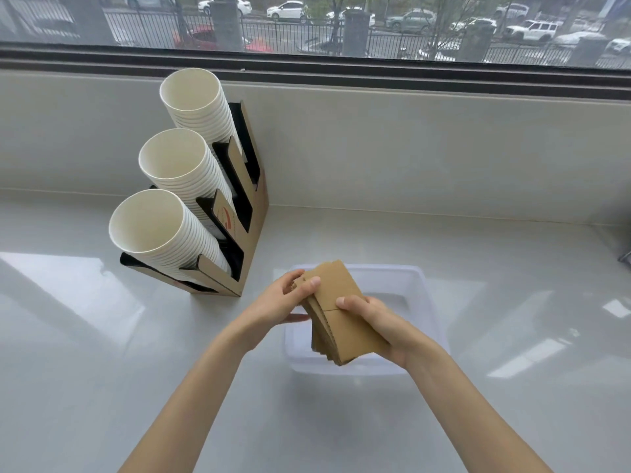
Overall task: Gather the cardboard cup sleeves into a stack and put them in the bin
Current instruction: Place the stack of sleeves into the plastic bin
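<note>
The fingers (348, 302) of the right hand (382, 327) are clamped on one stack of cardboard cup sleeves (341, 312), thumb on the top face and the other fingers hidden beneath. The left hand (278, 302) closes on the stack's upper left end, thumb pressed on top, its other fingers curled around the edge. The sleeves are flat, brown and fanned slightly at the lower edge; how many lie in the stack cannot be counted. Both hands hold the stack in the lower middle of the frame, above one white bin (420, 302), apart from its floor. The bin sits on the pale glossy counter (102, 336), and no sleeve shows in the part of the bin that is visible.

To the upper left of the hands stands one cardboard cup holder (254, 233) with three slanted slots, each carrying one stack of white paper cups (170, 230), three stacks in all, their open mouths facing the camera. Across the top of the frame runs a window (341, 25) with a dark frame; beyond it are a railing and several parked cars.
</note>
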